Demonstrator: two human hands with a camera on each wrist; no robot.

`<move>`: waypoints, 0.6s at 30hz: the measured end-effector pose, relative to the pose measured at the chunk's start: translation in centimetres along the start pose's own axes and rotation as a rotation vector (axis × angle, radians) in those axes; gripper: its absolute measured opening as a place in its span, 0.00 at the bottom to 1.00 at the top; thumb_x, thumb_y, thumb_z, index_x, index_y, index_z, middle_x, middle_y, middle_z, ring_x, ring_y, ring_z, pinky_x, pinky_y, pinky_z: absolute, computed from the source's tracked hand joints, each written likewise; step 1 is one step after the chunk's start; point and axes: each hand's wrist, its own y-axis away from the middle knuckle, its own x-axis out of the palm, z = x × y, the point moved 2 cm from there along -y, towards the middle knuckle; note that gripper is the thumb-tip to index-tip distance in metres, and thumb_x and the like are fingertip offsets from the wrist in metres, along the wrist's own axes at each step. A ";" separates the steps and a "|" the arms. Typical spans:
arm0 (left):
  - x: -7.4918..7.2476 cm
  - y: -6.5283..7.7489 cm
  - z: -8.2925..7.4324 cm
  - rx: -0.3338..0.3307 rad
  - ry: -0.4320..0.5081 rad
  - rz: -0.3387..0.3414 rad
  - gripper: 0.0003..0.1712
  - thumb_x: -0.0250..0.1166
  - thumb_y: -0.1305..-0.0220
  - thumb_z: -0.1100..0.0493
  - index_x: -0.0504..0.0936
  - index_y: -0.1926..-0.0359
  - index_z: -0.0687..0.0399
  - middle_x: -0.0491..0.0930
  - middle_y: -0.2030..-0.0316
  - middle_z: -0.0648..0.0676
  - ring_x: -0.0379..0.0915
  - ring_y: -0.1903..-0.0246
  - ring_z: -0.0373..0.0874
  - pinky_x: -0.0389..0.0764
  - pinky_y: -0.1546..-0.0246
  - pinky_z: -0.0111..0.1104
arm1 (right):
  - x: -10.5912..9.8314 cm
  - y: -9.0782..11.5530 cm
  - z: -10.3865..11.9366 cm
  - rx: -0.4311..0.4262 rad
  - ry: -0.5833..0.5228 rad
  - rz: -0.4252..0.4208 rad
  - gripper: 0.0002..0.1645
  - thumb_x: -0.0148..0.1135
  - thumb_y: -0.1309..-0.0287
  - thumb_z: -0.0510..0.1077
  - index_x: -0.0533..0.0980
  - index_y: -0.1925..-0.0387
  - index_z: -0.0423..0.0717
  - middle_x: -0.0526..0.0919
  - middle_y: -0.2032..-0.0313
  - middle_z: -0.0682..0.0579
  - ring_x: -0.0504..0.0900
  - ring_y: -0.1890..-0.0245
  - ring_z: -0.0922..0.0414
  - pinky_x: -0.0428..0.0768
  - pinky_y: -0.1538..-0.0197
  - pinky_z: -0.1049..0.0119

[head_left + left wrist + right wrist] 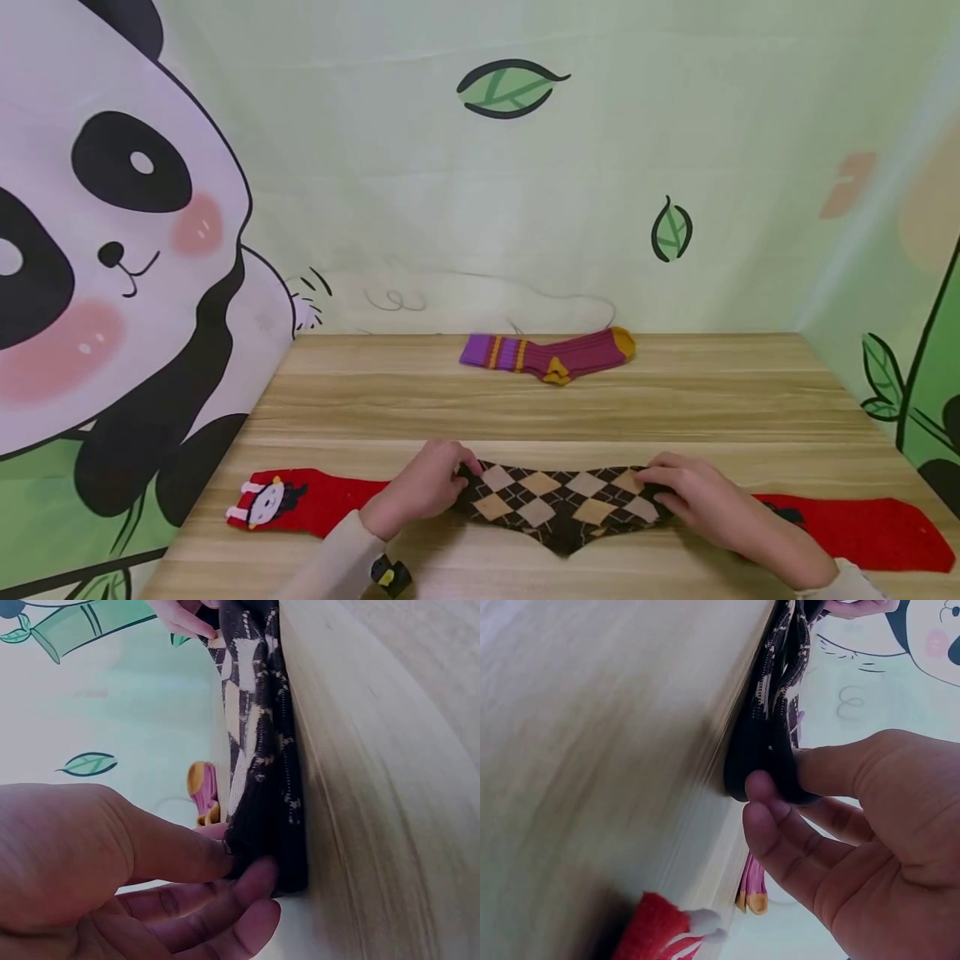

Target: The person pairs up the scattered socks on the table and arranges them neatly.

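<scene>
A black argyle sock (pixel 558 500) with beige and grey diamonds stretches sideways between the two hands, its heel pointing toward the person. My left hand (pixel 431 486) pinches its left end between thumb and fingers; in the left wrist view the thumb (pixel 176 847) presses on the dark knit edge. At the other end my right hand (pixel 712 504) pinches the fabric, and the right wrist view shows folded layers of the sock (pixel 769 750) between thumb and fingers. Behind the left forearm lies a red sock (pixel 337 500) with a cartoon figure; another red sock (pixel 877 529) lies beyond the right hand.
A maroon and purple sock (pixel 577 354) with mustard heel and toe lies at the back of the wooden table (pixel 562 417). A panda-printed cloth (pixel 375 167) rises behind and beside the table. A small black and yellow object (pixel 390 575) shows by the left wrist.
</scene>
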 end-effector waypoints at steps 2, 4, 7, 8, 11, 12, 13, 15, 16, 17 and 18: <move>0.2 0.0 0.1 0.001 -0.019 -0.001 0.12 0.65 0.41 0.78 0.89 0.61 0.63 0.87 0.61 0.57 0.82 0.58 0.48 0.83 0.55 0.40 | 0.0 0.0 0.0 0.012 -0.002 0.010 0.20 0.72 0.45 0.29 0.84 0.50 0.40 0.84 0.56 0.52 0.84 0.59 0.59 0.85 0.61 0.66; 0.3 -0.1 0.2 -0.002 -0.036 -0.003 0.12 0.64 0.40 0.77 0.89 0.61 0.62 0.87 0.61 0.56 0.83 0.55 0.49 0.84 0.52 0.43 | 0.1 0.0 -0.1 0.027 -0.004 0.024 0.20 0.72 0.44 0.29 0.84 0.49 0.40 0.83 0.55 0.52 0.84 0.59 0.59 0.85 0.60 0.65; 0.5 -0.1 0.2 0.004 -0.052 -0.009 0.12 0.64 0.41 0.77 0.89 0.61 0.63 0.87 0.62 0.56 0.83 0.55 0.50 0.84 0.51 0.44 | 0.2 0.0 -0.1 0.046 -0.004 0.047 0.20 0.72 0.43 0.30 0.84 0.48 0.40 0.83 0.54 0.52 0.84 0.58 0.59 0.85 0.60 0.65; 0.6 -0.1 0.2 0.004 -0.055 -0.011 0.12 0.64 0.41 0.77 0.89 0.61 0.63 0.87 0.62 0.56 0.83 0.56 0.50 0.84 0.52 0.43 | 0.2 0.0 -0.2 0.051 -0.003 0.050 0.20 0.72 0.43 0.30 0.84 0.48 0.41 0.83 0.54 0.52 0.84 0.58 0.59 0.85 0.60 0.65; 0.6 -0.1 0.2 0.004 -0.059 -0.016 0.12 0.64 0.41 0.77 0.89 0.61 0.63 0.86 0.63 0.55 0.82 0.58 0.49 0.84 0.53 0.42 | 0.3 0.0 -0.2 0.065 0.000 0.061 0.20 0.72 0.43 0.31 0.84 0.48 0.41 0.83 0.54 0.52 0.84 0.58 0.59 0.85 0.60 0.65; 0.6 -0.1 0.2 0.003 -0.058 -0.016 0.12 0.64 0.41 0.77 0.89 0.61 0.63 0.86 0.64 0.55 0.82 0.58 0.49 0.84 0.54 0.41 | 0.3 0.0 -0.2 0.069 0.001 0.063 0.20 0.72 0.43 0.31 0.84 0.48 0.41 0.83 0.54 0.52 0.84 0.58 0.59 0.85 0.60 0.64; 0.7 -0.1 0.2 0.001 -0.056 -0.016 0.12 0.65 0.41 0.77 0.89 0.61 0.63 0.85 0.64 0.55 0.82 0.58 0.49 0.84 0.54 0.41 | 0.3 0.0 -0.2 0.071 0.001 0.066 0.20 0.72 0.43 0.31 0.84 0.48 0.41 0.83 0.54 0.52 0.84 0.58 0.59 0.85 0.60 0.64; 0.7 -0.1 0.1 -0.001 -0.055 -0.014 0.12 0.65 0.41 0.77 0.89 0.61 0.63 0.85 0.64 0.55 0.82 0.59 0.48 0.84 0.54 0.41 | 0.3 0.0 -0.2 0.076 0.001 0.072 0.20 0.72 0.43 0.31 0.84 0.48 0.41 0.83 0.54 0.52 0.84 0.58 0.59 0.85 0.60 0.64; 0.7 -0.1 0.1 -0.002 -0.052 -0.013 0.12 0.65 0.41 0.78 0.89 0.61 0.63 0.85 0.64 0.55 0.82 0.59 0.49 0.84 0.54 0.41 | 0.3 0.0 -0.2 0.077 0.000 0.075 0.20 0.72 0.43 0.31 0.84 0.48 0.41 0.83 0.53 0.52 0.84 0.58 0.58 0.85 0.60 0.64; 0.7 -0.1 0.1 -0.001 -0.052 -0.013 0.12 0.65 0.41 0.78 0.89 0.61 0.63 0.85 0.64 0.55 0.82 0.59 0.49 0.84 0.54 0.41 | 0.3 0.0 -0.2 0.078 -0.002 0.078 0.20 0.72 0.42 0.31 0.83 0.47 0.41 0.83 0.53 0.51 0.84 0.58 0.58 0.85 0.60 0.64; 0.7 -0.1 0.1 -0.002 -0.051 -0.013 0.12 0.65 0.41 0.78 0.89 0.61 0.63 0.85 0.64 0.55 0.82 0.59 0.49 0.84 0.54 0.41 | 0.4 0.0 -0.2 0.080 -0.003 0.081 0.20 0.72 0.42 0.31 0.83 0.47 0.41 0.83 0.53 0.51 0.84 0.58 0.58 0.85 0.60 0.64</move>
